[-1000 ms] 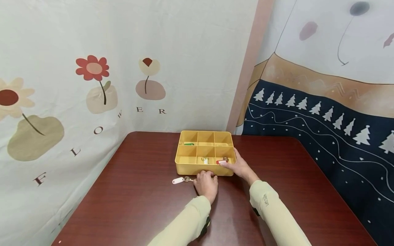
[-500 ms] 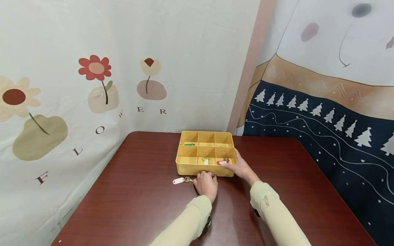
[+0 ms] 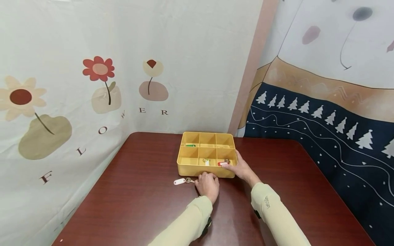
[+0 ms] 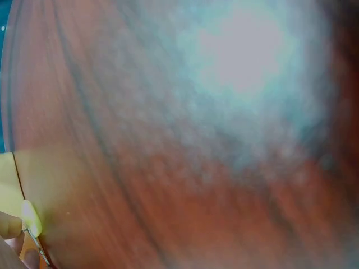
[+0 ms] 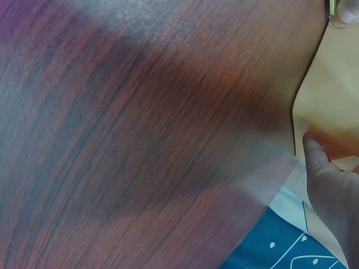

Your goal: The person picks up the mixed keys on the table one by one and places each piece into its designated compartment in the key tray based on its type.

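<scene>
A yellow six-compartment box (image 3: 192, 170) sits toward the far side of the brown table. My right hand (image 3: 243, 169) grips its right front corner, the thumb over the front rim and fingers along the right side. Right at the box's front wall, my left hand (image 3: 207, 186) is curled low over the table. In the left wrist view its fingers pinch a key ring with a yellow tag (image 4: 32, 218); most of that hand is outside this view. Just left of it lies a key with a white tag (image 3: 179, 181).
Inside the box are a green tag (image 3: 190, 145) at back left, a whitish tag (image 3: 207, 162) at front middle and a red-and-white tag (image 3: 222, 164) at front right. Printed cloths (image 3: 184, 85) hang close behind the table (image 3: 138, 205) and along both its sides.
The head view has shifted slightly, so everything sits a little lower and further right. Both hands, the box and the white-tagged key keep their places.
</scene>
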Tool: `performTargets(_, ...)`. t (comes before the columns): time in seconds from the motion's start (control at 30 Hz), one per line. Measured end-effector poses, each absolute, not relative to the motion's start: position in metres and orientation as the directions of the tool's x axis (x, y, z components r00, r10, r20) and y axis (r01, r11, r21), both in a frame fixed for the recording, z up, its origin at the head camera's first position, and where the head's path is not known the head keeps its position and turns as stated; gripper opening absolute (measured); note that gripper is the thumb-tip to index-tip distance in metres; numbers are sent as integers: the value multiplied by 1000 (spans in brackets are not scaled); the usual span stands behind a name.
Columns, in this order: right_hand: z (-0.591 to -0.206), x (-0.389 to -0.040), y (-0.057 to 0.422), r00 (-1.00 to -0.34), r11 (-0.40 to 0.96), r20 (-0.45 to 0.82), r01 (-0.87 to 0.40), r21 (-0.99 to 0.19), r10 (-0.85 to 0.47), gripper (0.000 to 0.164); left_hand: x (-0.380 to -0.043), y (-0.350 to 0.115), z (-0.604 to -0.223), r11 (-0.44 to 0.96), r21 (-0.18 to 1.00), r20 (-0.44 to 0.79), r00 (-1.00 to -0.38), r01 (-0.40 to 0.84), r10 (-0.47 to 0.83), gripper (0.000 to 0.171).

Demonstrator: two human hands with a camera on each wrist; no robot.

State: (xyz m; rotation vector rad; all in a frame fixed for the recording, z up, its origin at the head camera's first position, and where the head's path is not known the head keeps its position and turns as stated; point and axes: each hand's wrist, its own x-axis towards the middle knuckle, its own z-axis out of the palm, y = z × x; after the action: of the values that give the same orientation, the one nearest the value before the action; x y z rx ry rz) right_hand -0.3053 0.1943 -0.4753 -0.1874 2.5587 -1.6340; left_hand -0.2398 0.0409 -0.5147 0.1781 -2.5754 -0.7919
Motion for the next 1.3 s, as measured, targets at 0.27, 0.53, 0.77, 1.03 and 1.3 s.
performTargets(0.27, -474, -306, 196, -985, 391, -15, -54, -919, -170, 91, -234, 41, -503, 793, 601, 401, -896, 102, -189, 12)
performTargets(0.53, -475, -305, 197, -986, 410, -31, -40, -911, -165, 93, -232, 27, -483, 768, 605, 415, -906, 212, -77, 8)
performTargets(0.77, -476, -305, 198, -986, 402, -18, -51, -914, -166, 96, -234, 12, -468, 719, 625, 429, -903, 304, 10, 6)
performTargets(1.03, -476, -305, 196, -986, 403, -34, -34, -915, -162, 94, -243, -4, -452, 655, 643, 467, -881, 397, 75, 3)
performTargets(1.3, -474, -304, 195, -986, 387, -45, -21, -922, -160, 93, -259, -21, -431, 555, 719, 449, -889, 418, 87, 5)
